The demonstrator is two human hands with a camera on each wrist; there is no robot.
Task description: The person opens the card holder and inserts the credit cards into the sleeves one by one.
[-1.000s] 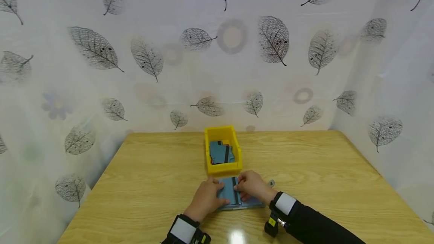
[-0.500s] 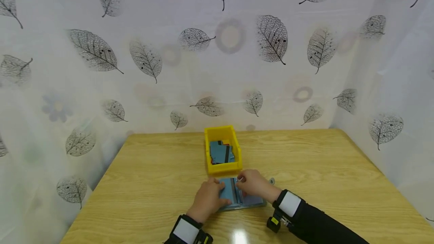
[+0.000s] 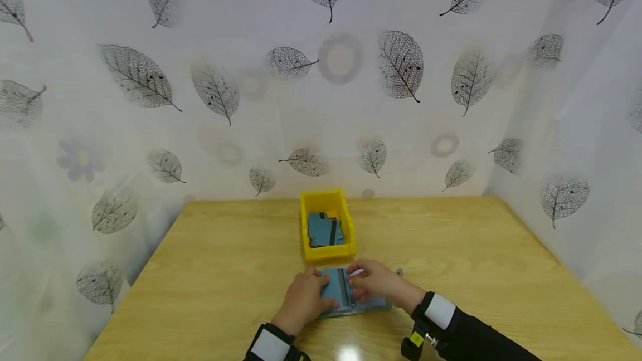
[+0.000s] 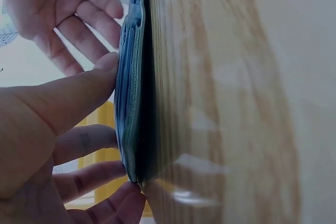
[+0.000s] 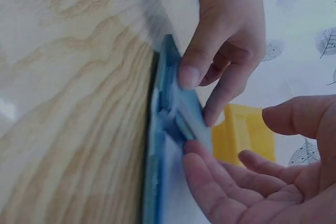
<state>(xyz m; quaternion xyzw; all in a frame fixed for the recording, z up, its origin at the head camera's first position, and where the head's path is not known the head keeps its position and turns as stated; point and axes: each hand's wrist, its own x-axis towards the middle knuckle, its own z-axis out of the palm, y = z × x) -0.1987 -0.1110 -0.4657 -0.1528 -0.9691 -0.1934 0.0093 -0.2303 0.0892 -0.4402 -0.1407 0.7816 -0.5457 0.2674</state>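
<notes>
A blue card holder [image 3: 373, 306] lies spread open on the table, its left side thick with stacked leaves in the left wrist view. On that side shows a blue card [image 3: 331, 288] with a dark stripe. My left hand [image 3: 302, 297] grips the holder's left side, thumb on top and fingers along the outer edge. My right hand [image 3: 380, 283] is over the holder's middle, its fingers loosely bent and the thumb apart. In the right wrist view its fingertips are at the edge of the leaves; whether they touch is hard to tell. Nothing shows between them and the thumb.
Just behind the holder stands a yellow bin [image 3: 328, 252] with several blue, dark-striped cards [image 3: 323, 230] inside. A small tab with a round snap [image 3: 399, 272] sticks out beyond the right hand. A leaf-printed curtain [image 3: 241, 144] hangs behind the wooden table [image 3: 225, 272].
The right hand's fingers, earlier closed together at the striped card's right edge, have spread apart. The left hand keeps its hold on the holder. The head view has shifted slightly.
</notes>
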